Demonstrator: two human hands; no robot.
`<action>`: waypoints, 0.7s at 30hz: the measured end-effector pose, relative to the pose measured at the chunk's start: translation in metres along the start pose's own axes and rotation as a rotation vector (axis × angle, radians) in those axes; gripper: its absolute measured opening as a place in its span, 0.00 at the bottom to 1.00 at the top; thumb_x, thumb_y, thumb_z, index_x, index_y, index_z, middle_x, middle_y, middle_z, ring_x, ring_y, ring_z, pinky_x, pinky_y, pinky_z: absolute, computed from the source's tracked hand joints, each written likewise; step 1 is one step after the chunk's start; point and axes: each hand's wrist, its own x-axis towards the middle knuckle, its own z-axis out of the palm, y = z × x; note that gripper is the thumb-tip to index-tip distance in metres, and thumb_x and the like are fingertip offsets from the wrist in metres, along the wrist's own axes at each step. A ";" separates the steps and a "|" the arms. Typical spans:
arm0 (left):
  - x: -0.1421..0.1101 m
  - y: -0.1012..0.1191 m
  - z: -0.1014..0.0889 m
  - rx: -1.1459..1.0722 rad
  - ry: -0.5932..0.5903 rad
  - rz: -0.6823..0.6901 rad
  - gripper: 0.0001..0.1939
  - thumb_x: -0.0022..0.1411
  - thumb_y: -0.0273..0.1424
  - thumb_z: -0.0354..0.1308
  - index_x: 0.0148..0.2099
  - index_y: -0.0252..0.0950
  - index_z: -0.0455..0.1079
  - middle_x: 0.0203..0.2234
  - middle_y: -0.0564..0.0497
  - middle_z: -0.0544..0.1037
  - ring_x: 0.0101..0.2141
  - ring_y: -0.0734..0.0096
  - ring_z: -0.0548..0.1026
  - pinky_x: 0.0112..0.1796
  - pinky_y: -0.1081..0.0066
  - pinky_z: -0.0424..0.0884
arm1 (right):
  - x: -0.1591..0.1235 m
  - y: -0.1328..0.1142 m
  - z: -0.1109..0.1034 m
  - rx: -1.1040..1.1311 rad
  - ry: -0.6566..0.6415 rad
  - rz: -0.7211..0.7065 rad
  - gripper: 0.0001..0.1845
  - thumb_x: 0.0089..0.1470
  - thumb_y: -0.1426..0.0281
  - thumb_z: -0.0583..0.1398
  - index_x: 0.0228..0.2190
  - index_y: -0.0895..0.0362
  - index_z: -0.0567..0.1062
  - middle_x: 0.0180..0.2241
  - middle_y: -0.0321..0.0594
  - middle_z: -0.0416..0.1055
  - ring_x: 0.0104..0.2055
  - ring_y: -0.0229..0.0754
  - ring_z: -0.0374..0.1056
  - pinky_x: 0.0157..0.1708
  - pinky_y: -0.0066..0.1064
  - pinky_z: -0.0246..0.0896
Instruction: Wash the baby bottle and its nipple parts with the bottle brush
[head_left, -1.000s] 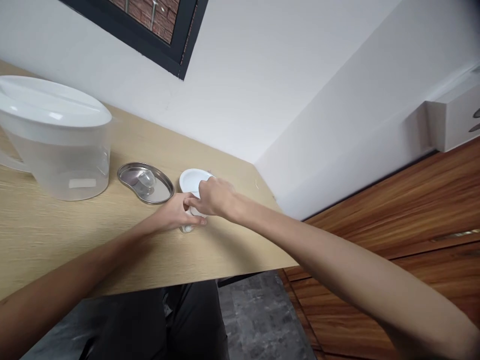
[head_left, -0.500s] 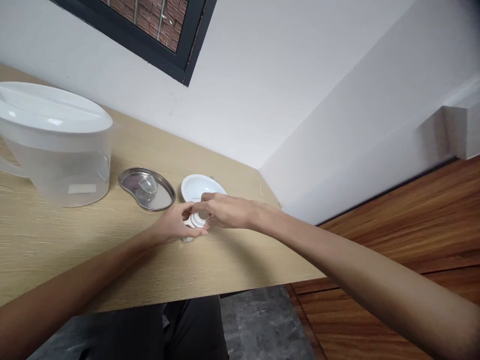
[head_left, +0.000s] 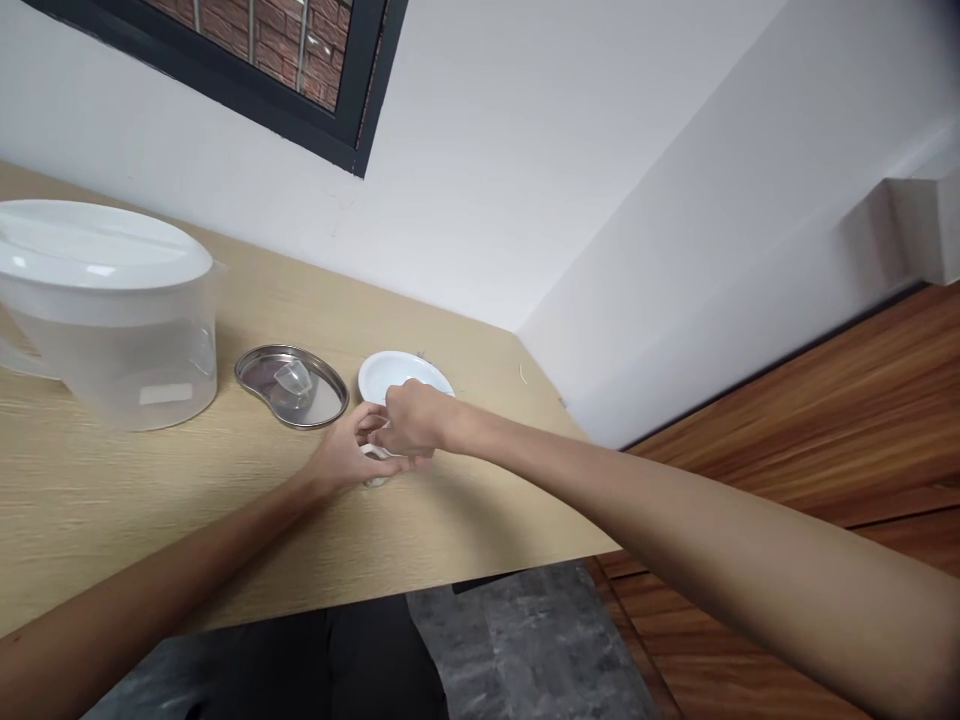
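My left hand (head_left: pixel 346 456) and my right hand (head_left: pixel 414 420) meet at the front of a light wooden table (head_left: pixel 450 520), both closed around a small white object (head_left: pixel 375 479). Most of that object is hidden by my fingers, so its exact kind is unclear. Just behind my right hand lies a round white dish (head_left: pixel 401 375), touching neither hand as far as I can see. Further left stands a steel kidney dish (head_left: pixel 255 372) holding a clear glass cup (head_left: pixel 292 381). A large clear water pitcher (head_left: pixel 112 365) with a white lid stands at the far left.
The table meets white walls (head_left: pixel 465 220) at a back corner. A dark-framed window (head_left: pixel 262 60) shows brick outside. Wooden cabinet panels (head_left: pixel 825 480) lie to the right, with a grey floor (head_left: pixel 525 640) and my dark trousers (head_left: pixel 375 670) below the table's front edge.
My right hand has shifted left and now covers more of the white object, whose top showed half a second ago. The view has also tilted slightly.
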 end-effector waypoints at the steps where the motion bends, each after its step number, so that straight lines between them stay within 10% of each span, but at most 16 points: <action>1: 0.000 0.000 0.000 -0.011 -0.007 -0.004 0.31 0.48 0.41 0.74 0.51 0.38 0.67 0.47 0.44 0.83 0.48 0.54 0.82 0.44 0.61 0.80 | 0.001 -0.003 -0.002 0.039 -0.035 0.026 0.17 0.64 0.61 0.61 0.38 0.64 0.79 0.27 0.41 0.78 0.27 0.38 0.75 0.31 0.30 0.71; 6: 0.002 -0.001 -0.004 -0.004 -0.032 -0.004 0.24 0.49 0.40 0.73 0.45 0.38 0.70 0.37 0.49 0.83 0.41 0.56 0.82 0.39 0.62 0.79 | 0.002 -0.005 -0.007 0.098 -0.081 0.093 0.23 0.65 0.56 0.57 0.34 0.64 0.79 0.20 0.43 0.75 0.20 0.42 0.74 0.26 0.31 0.70; 12: 0.002 0.004 -0.005 0.043 -0.027 0.063 0.19 0.47 0.33 0.71 0.42 0.39 0.72 0.34 0.52 0.83 0.37 0.61 0.82 0.39 0.65 0.78 | -0.022 0.021 0.013 -0.031 0.177 -0.088 0.34 0.67 0.47 0.50 0.38 0.64 0.80 0.39 0.62 0.79 0.43 0.59 0.78 0.38 0.40 0.67; 21: 0.002 0.004 -0.005 0.130 -0.004 0.107 0.32 0.48 0.35 0.70 0.55 0.41 0.67 0.45 0.48 0.83 0.43 0.58 0.83 0.44 0.63 0.80 | -0.018 0.053 0.020 -0.086 0.172 -0.383 0.28 0.59 0.66 0.64 0.60 0.49 0.69 0.52 0.47 0.76 0.47 0.46 0.76 0.37 0.29 0.63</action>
